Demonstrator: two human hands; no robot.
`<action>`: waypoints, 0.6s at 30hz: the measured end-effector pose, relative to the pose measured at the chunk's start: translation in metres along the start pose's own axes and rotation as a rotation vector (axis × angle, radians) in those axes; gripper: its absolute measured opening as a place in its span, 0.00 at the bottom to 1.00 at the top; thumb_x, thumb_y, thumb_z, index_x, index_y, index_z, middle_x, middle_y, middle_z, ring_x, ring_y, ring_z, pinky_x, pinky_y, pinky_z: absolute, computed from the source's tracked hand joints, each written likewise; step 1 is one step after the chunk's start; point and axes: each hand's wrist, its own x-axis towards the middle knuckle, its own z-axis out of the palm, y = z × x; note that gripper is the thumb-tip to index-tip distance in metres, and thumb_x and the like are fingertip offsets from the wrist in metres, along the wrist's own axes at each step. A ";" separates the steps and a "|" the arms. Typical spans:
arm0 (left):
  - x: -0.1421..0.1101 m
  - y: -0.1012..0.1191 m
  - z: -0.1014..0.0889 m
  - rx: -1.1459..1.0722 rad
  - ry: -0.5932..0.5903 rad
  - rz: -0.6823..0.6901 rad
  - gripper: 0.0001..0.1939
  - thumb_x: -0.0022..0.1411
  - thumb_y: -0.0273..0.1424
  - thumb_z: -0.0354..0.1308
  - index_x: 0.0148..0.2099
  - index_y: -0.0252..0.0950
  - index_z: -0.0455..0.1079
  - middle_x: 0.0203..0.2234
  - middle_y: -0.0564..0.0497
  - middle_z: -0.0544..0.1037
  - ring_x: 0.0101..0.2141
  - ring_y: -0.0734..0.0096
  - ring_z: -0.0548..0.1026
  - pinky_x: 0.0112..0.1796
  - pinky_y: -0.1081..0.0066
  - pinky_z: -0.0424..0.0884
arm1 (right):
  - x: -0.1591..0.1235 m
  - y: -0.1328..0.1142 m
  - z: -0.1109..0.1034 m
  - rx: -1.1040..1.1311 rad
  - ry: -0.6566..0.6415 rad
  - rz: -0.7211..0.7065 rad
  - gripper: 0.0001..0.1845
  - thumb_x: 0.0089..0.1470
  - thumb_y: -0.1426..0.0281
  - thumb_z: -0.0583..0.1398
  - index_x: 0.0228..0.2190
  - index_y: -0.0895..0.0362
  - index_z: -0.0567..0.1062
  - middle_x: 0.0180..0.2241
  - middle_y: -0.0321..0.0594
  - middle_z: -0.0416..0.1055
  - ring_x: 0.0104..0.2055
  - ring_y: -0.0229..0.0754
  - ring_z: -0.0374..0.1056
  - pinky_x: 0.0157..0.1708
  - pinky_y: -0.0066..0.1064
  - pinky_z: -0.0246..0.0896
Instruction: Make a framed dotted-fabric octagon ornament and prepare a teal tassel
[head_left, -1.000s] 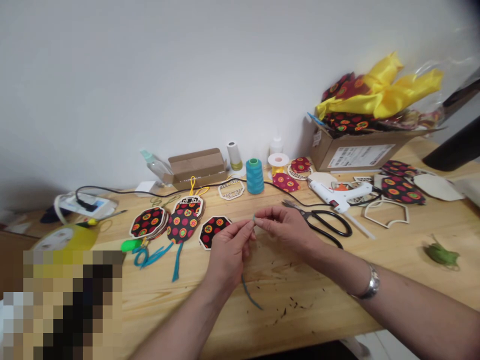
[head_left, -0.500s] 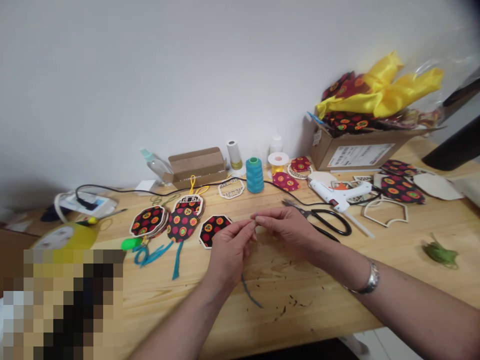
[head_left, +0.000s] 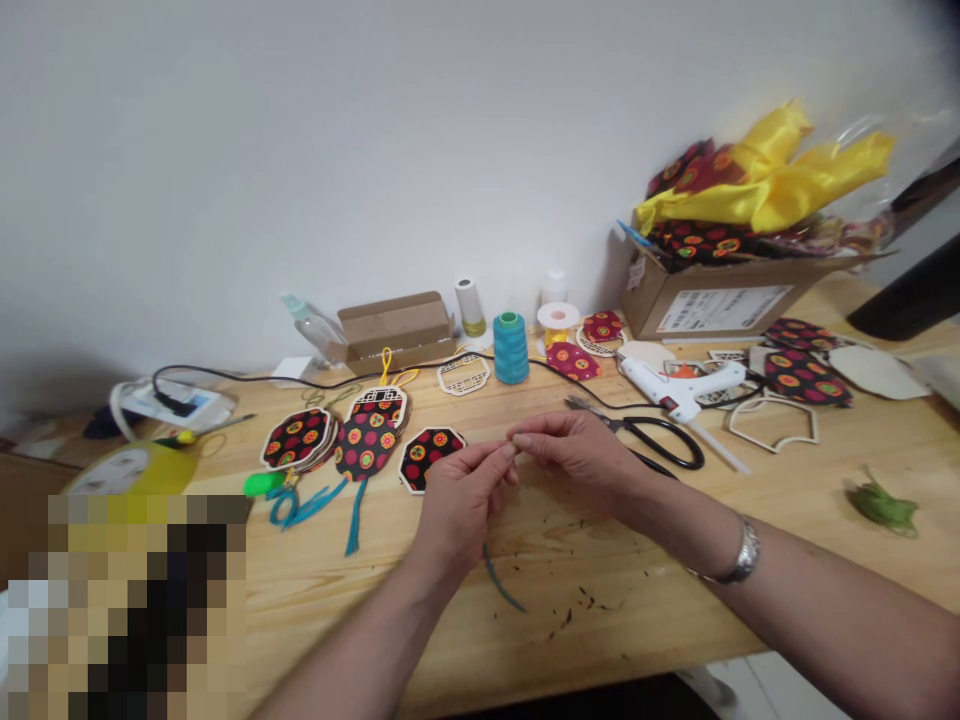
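Observation:
My left hand [head_left: 469, 500] and my right hand [head_left: 574, 455] meet fingertip to fingertip over the middle of the table, both closed in a pinch. From below my left hand trails a blue-green thread [head_left: 501, 585], its loose end hanging toward the table's front. The part between my fingertips is too small to see clearly. Partly behind my left hand lies an octagonal piece covered in black floral fabric [head_left: 429, 455]. Just beyond my right hand are black-handled scissors [head_left: 664, 440]. A teal thread spool [head_left: 511, 348] stands upright behind my hands.
At right lie a white glue gun [head_left: 679, 385], wooden frames [head_left: 772, 425] and a green thread bundle [head_left: 883, 505]. A cardboard box [head_left: 720, 300] overflows with fabric. Fabric-covered pieces with teal tassels [head_left: 367, 440] lie at left. A black cable [head_left: 315, 382] crosses the back.
Both hands keep nearly the same pinched pose, with the right fingertips shifted very slightly. The view has moved a little; nothing was let go.

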 end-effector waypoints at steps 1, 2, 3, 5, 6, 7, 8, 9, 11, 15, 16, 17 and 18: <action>0.000 0.000 0.000 0.010 -0.004 0.001 0.12 0.47 0.35 0.64 0.23 0.31 0.71 0.15 0.57 0.67 0.13 0.88 0.53 0.16 0.79 0.45 | 0.000 0.000 0.000 -0.008 -0.002 -0.005 0.07 0.41 0.67 0.65 0.23 0.59 0.78 0.19 0.31 0.67 0.22 0.31 0.56 0.25 0.27 0.49; 0.000 0.000 -0.001 0.021 -0.011 0.003 0.12 0.47 0.36 0.64 0.23 0.31 0.72 0.15 0.56 0.67 0.13 0.87 0.53 0.16 0.79 0.45 | 0.000 -0.001 0.000 -0.019 0.000 -0.011 0.07 0.41 0.67 0.65 0.22 0.59 0.77 0.19 0.31 0.67 0.22 0.31 0.55 0.25 0.27 0.49; 0.000 0.000 -0.001 0.034 -0.019 0.007 0.12 0.48 0.36 0.63 0.24 0.31 0.72 0.16 0.57 0.67 0.14 0.87 0.53 0.16 0.78 0.45 | 0.000 -0.001 0.000 -0.030 0.008 -0.020 0.07 0.41 0.67 0.64 0.21 0.59 0.77 0.18 0.31 0.66 0.21 0.30 0.54 0.25 0.27 0.49; -0.001 -0.001 -0.002 0.064 -0.042 0.026 0.13 0.50 0.37 0.62 0.24 0.32 0.71 0.16 0.57 0.67 0.14 0.87 0.53 0.17 0.78 0.45 | 0.000 -0.002 -0.001 -0.054 0.028 -0.042 0.08 0.41 0.67 0.64 0.20 0.59 0.75 0.17 0.30 0.65 0.21 0.30 0.53 0.25 0.27 0.48; -0.001 -0.001 -0.002 0.083 -0.051 0.040 0.13 0.51 0.38 0.62 0.24 0.32 0.72 0.16 0.57 0.66 0.15 0.86 0.53 0.17 0.78 0.45 | 0.001 -0.003 -0.002 -0.060 0.041 -0.053 0.08 0.41 0.66 0.64 0.20 0.59 0.75 0.17 0.30 0.64 0.21 0.30 0.53 0.25 0.27 0.48; -0.001 -0.001 -0.002 0.104 -0.057 0.056 0.13 0.52 0.38 0.61 0.24 0.32 0.72 0.17 0.56 0.67 0.16 0.85 0.53 0.18 0.78 0.46 | 0.001 -0.004 -0.003 -0.059 0.051 -0.067 0.09 0.41 0.66 0.64 0.20 0.59 0.75 0.17 0.30 0.64 0.21 0.30 0.53 0.24 0.27 0.47; -0.001 -0.001 -0.002 0.129 -0.060 0.072 0.13 0.52 0.38 0.61 0.25 0.32 0.73 0.18 0.56 0.67 0.17 0.85 0.54 0.18 0.78 0.47 | 0.002 -0.004 -0.004 -0.049 0.057 -0.080 0.09 0.41 0.65 0.65 0.20 0.59 0.75 0.17 0.30 0.63 0.21 0.30 0.52 0.24 0.27 0.47; -0.001 -0.001 -0.002 0.155 -0.061 0.087 0.12 0.52 0.38 0.61 0.27 0.33 0.74 0.18 0.56 0.67 0.18 0.84 0.56 0.19 0.78 0.49 | 0.003 -0.005 -0.005 -0.027 0.061 -0.091 0.10 0.41 0.65 0.65 0.21 0.60 0.75 0.17 0.30 0.63 0.21 0.29 0.52 0.23 0.27 0.46; -0.002 0.000 -0.001 0.214 -0.053 0.114 0.11 0.52 0.38 0.61 0.30 0.34 0.76 0.18 0.56 0.68 0.20 0.81 0.59 0.22 0.78 0.54 | 0.004 -0.007 -0.007 0.048 0.050 -0.112 0.10 0.42 0.65 0.65 0.23 0.60 0.75 0.18 0.30 0.63 0.20 0.29 0.52 0.22 0.26 0.45; -0.002 0.003 -0.002 0.341 -0.022 0.189 0.10 0.53 0.36 0.60 0.34 0.35 0.77 0.19 0.55 0.71 0.23 0.77 0.64 0.27 0.76 0.59 | 0.004 -0.013 -0.011 0.202 -0.064 -0.155 0.10 0.48 0.66 0.62 0.28 0.61 0.75 0.17 0.33 0.65 0.19 0.29 0.54 0.20 0.24 0.45; -0.002 0.003 -0.002 0.371 -0.017 0.209 0.10 0.53 0.36 0.59 0.34 0.35 0.77 0.20 0.55 0.72 0.24 0.76 0.65 0.28 0.75 0.60 | 0.003 -0.015 -0.012 0.229 -0.088 -0.169 0.09 0.49 0.66 0.61 0.28 0.60 0.75 0.18 0.34 0.66 0.20 0.29 0.56 0.20 0.24 0.45; -0.001 0.003 -0.003 0.396 -0.015 0.227 0.10 0.54 0.35 0.59 0.34 0.36 0.77 0.21 0.54 0.73 0.25 0.74 0.67 0.29 0.74 0.61 | 0.002 -0.017 -0.012 0.254 -0.105 -0.182 0.09 0.50 0.66 0.61 0.27 0.60 0.75 0.19 0.35 0.67 0.20 0.30 0.57 0.19 0.24 0.46; -0.001 0.003 -0.003 0.415 -0.016 0.247 0.09 0.54 0.35 0.58 0.34 0.36 0.77 0.23 0.54 0.74 0.27 0.73 0.68 0.31 0.74 0.62 | 0.001 -0.018 -0.013 0.279 -0.116 -0.195 0.08 0.50 0.67 0.61 0.26 0.60 0.74 0.20 0.36 0.69 0.21 0.30 0.59 0.19 0.23 0.47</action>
